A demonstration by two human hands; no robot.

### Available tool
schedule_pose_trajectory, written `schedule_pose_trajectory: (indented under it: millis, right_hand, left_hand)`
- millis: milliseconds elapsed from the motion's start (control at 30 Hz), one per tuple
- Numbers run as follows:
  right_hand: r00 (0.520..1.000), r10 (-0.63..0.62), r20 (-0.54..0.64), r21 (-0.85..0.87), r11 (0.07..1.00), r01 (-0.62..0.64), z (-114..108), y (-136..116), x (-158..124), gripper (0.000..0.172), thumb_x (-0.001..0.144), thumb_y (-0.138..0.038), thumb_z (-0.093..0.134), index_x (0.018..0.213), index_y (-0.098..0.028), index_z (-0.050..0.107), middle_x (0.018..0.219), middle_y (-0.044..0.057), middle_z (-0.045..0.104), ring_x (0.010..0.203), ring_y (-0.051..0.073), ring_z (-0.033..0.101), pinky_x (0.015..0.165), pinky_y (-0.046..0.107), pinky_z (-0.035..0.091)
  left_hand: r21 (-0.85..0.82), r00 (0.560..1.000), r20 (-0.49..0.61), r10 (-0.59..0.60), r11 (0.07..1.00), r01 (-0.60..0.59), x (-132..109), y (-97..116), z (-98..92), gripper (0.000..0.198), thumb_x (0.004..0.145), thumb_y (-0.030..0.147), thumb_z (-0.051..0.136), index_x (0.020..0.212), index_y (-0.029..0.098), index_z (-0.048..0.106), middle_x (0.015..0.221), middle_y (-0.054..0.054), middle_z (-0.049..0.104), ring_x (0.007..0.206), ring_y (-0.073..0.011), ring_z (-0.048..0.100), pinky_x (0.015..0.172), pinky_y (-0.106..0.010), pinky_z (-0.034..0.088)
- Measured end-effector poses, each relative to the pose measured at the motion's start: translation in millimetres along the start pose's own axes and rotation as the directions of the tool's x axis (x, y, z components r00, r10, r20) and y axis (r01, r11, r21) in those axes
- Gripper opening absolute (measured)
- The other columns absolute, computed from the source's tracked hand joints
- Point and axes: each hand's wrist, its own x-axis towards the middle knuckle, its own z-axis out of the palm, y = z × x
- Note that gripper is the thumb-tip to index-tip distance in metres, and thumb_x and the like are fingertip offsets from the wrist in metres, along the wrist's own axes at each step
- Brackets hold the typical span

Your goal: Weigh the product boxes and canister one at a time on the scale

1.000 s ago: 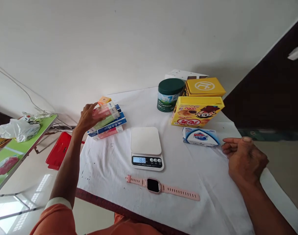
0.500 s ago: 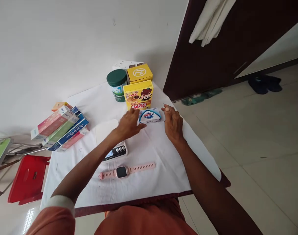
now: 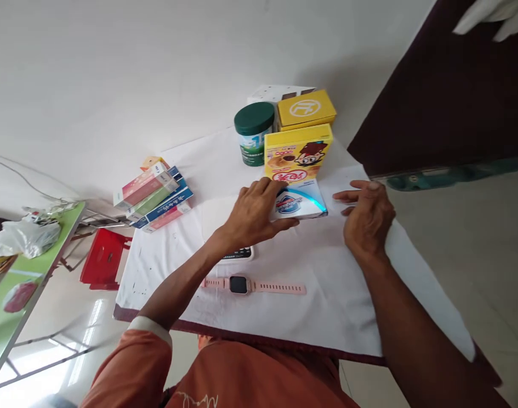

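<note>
My left hand grips the left end of a white and blue soap box, thumb along its near edge and fingers at its far side. My right hand is open to the right of the box, apart from it, with fingers spread. A yellow snack box with a cartoon face stands just behind the soap box. Under my left wrist lies a white digital scale, its display mostly hidden. A pink smartwatch is laid out flat nearer to me.
At the back stand a green-lidded tub, a yellow box and a white box. Several long cartons lie at the left on the white cloth. Beyond are a red stool and a green table.
My left hand has closed on the soap box, which now looks slightly tilted. My right hand has opened away from its right end. The view has swung left.
</note>
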Motion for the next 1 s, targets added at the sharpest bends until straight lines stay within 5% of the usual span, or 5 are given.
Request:
schedule_pose_trajectory:
  millis: [267,667,833,933,1000]
  right_hand:
    - [0.991,-0.120,0.062,-0.146,0.981,0.128,1.1,2.8,-8.7,0.071,0.102,-0.068,0.014,0.100,-0.018,0.065,0.081,0.013,0.073,0.069,0.023,0.062,0.074,0.042,0.051]
    - [0.997,-0.059,0.043,-0.143,0.988,0.065,-0.7,-0.8,-12.4,0.066,0.106,-0.057,0.015,0.095,-0.015,0.065,0.086,0.016,0.076,0.063,0.017,0.055,0.070,0.037,0.049]
    - [0.996,-0.084,0.030,-0.122,0.989,0.087,0.7,5.1,-9.4,0.073,0.101,-0.069,0.015,0.093,-0.017,0.065,0.084,0.017,0.075,0.067,0.020,0.059,0.067,0.038,0.050]
    - [0.995,-0.090,0.049,-0.128,0.987,0.096,0.8,7.6,-8.2,0.076,0.100,-0.075,0.016,0.094,-0.017,0.065,0.083,0.015,0.074,0.068,0.021,0.060,0.067,0.039,0.051]
    - [0.994,-0.092,0.058,-0.139,0.985,0.099,0.6,8.5,-8.0,0.077,0.100,-0.076,0.015,0.094,-0.017,0.065,0.082,0.015,0.074,0.068,0.021,0.060,0.067,0.039,0.051]
  left_hand:
    - [0.021,0.974,-0.031,-0.224,0.974,0.224,-121.9,-64.4,-39.3,0.052,0.096,0.044,0.077,0.140,0.021,0.060,0.126,-0.013,0.065,0.117,-0.0341,0.064,0.101,-0.052,0.052]
    - [-0.197,0.937,-0.231,-0.261,0.956,0.217,-128.6,-95.3,-7.7,0.085,0.085,0.065,0.085,0.152,0.022,0.056,0.146,-0.020,0.061,0.138,-0.0385,0.057,0.117,-0.059,0.046]
    - [-0.408,0.631,-0.613,-0.475,0.875,0.262,-170.3,-109.6,-2.7,0.046,0.101,0.063,0.065,0.121,0.022,0.073,0.110,-0.009,0.075,0.101,-0.0231,0.073,0.096,-0.039,0.057]
    - [-0.518,0.420,-0.611,-0.671,0.740,0.429,-196.6,-124.5,12.7,0.050,0.105,0.064,0.053,0.092,0.020,0.073,0.074,-0.001,0.065,0.070,-0.0159,0.064,0.073,-0.029,0.052]
    - [-0.559,0.380,-0.567,-0.731,0.680,0.474,-205.3,-131.5,21.7,0.054,0.104,0.064,0.050,0.080,0.020,0.071,0.062,0.001,0.056,0.061,-0.0140,0.056,0.066,-0.028,0.047]
